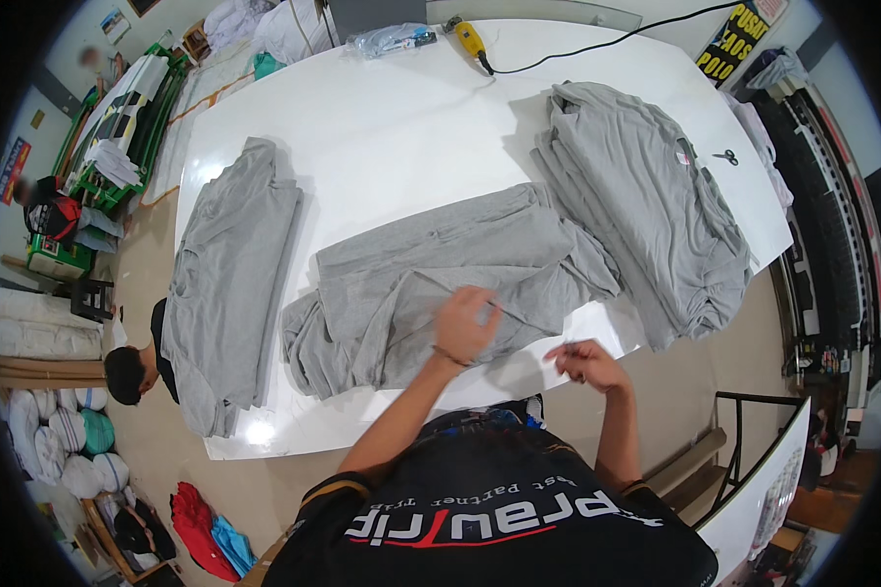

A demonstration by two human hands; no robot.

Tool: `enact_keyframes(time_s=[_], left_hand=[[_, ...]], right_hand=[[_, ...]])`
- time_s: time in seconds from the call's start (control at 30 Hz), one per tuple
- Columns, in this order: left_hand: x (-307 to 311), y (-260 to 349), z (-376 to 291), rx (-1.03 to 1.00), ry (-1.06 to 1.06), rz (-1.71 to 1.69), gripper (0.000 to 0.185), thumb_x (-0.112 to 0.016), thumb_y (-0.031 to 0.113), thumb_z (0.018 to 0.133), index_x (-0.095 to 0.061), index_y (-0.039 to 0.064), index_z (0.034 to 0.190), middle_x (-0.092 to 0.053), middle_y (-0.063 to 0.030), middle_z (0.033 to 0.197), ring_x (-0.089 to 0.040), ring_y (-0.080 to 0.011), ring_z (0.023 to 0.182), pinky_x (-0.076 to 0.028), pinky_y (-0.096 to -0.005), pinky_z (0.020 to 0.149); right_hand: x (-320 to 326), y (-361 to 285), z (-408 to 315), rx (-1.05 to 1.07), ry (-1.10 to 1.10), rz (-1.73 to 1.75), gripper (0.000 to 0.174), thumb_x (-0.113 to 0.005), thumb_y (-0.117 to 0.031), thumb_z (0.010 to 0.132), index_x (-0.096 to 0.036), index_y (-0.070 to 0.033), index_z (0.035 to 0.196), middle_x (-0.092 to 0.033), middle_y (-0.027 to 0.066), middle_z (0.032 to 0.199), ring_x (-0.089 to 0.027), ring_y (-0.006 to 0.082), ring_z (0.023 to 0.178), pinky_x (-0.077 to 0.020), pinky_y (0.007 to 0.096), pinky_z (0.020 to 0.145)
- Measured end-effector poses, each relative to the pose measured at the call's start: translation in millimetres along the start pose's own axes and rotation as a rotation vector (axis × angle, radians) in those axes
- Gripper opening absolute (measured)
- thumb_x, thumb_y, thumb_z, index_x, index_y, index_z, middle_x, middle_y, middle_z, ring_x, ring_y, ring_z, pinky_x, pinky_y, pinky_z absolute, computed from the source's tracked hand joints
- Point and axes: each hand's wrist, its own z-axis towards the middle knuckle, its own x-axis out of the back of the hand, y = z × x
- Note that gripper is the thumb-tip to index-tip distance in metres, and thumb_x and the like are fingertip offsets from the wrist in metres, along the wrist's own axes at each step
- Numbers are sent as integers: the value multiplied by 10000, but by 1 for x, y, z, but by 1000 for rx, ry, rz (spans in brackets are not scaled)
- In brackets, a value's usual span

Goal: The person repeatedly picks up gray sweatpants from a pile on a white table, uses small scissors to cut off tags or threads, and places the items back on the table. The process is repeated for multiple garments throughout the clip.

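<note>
Before me on a white table lie grey shirts (440, 242), spread in a layered heap whose near part is rumpled. My left hand (468, 323) is over the near folds of this heap, fingers curved and slightly blurred; whether it pinches the fabric cannot be told. To its right my right hand (587, 365) hovers near the table's front edge, fingers bent, with something small and dark at the fingertips that I cannot make out. A tall stack of grey shirts (653, 213) lies to the right, touching the middle heap. Another grey shirt stack (227, 286) lies at the left.
The white table (404, 139) carries a yellow corded tool (470, 40), a clear plastic package (393, 40) and small scissors (729, 157). A person (128, 374) is beside the left edge; others are farther off. A white-topped stand (767, 491) is at the lower right.
</note>
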Motion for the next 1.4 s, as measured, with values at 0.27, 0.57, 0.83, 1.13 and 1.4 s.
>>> enact_keyframes(time_s=[0.27,0.57,0.83,1.13,1.4], left_hand=[[-83,11,-38,82,-211,87,186,-743,215,793,-714,89,926,-667,-88,943,-646,-316,898,-539,-413,772],[-88,-12,-43,99,-193,-114,85,-714,129,803,-697,67,858,-657,-92,844,-633,-320,820,-514,-410,732],[-77,-10,-41,253,-258,-357,84,-721,99,821,-682,49,877,-669,-91,869,-632,-252,776,-493,-343,696],[-74,-13,-43,362,-243,-465,87,-744,109,821,-701,55,875,-681,-62,836,-622,-174,724,-482,-304,679],[-71,-12,-40,331,-271,-388,62,-745,94,790,-719,59,833,-698,-70,818,-656,-211,751,-495,-314,684]], right_hand=[[0,-29,12,-29,424,25,336,-473,-331,1055,-629,-46,1143,-527,-13,698,-326,23,486,-225,195,421],[-2,-3,31,-92,400,354,494,-398,-467,1058,-613,-29,981,-451,-42,659,-330,60,517,-258,227,452],[-7,-10,37,-227,108,444,452,-383,-476,1061,-569,-82,940,-369,-55,590,-246,39,431,-171,215,373],[-24,8,56,-228,-29,564,454,-408,-494,1047,-568,-90,916,-309,-79,553,-236,33,410,-158,227,359],[-21,3,66,-288,0,587,477,-435,-513,1033,-564,-93,849,-254,-79,521,-186,47,407,-126,232,358]])
